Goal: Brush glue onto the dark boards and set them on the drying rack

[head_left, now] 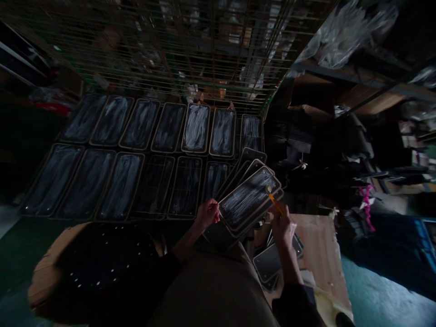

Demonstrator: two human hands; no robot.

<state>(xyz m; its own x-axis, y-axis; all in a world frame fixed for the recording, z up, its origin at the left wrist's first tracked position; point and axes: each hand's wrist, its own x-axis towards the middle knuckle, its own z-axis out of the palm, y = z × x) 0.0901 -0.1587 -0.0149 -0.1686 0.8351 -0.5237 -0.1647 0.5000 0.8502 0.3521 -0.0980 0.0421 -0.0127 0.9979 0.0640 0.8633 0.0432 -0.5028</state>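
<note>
My right hand is closed around a small brush with a yellow-orange handle. The brush tip touches the right end of a dark rectangular panel with a pale rim and whitish streaks. My left hand pinches this panel at its near left corner. The panel lies tilted on a stack of similar panels in front of my lap. Two rows of streaked panels spread out beyond my left hand.
A wire mesh cage stands behind the rows. More dark panels lie on a wooden board at my right. A round wooden surface with a dark, white-dotted cloth is at the left. Dark bundles and a blue container are farther right.
</note>
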